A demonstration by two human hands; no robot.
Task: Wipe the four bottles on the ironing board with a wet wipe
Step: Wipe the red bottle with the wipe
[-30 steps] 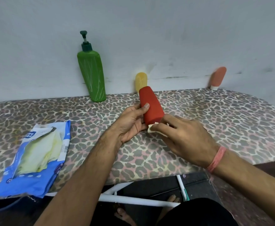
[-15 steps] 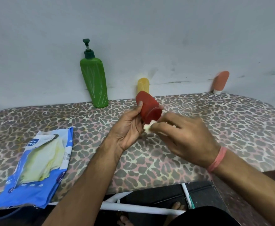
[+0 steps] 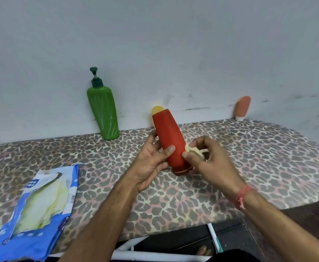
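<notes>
The red bottle (image 3: 171, 140) is held between both hands above the ironing board (image 3: 249, 167), cap end toward the person, its plain rounded body tilted up and away. The left hand (image 3: 151, 163) grips it from the left, thumb across its front and fingers curled behind. The right hand (image 3: 211, 163) pinches a crumpled wet wipe (image 3: 195, 151) against the bottle's right side, fingers bent around the wad. Just behind the bottle's top a yellow bottle (image 3: 156, 110) peeks out. Farther left of the left hand stands the green pump bottle (image 3: 103, 114); well right of the right hand leans an orange bottle (image 3: 242, 107). Near the left forearm lies the blue wipes pack (image 3: 39, 208).
</notes>
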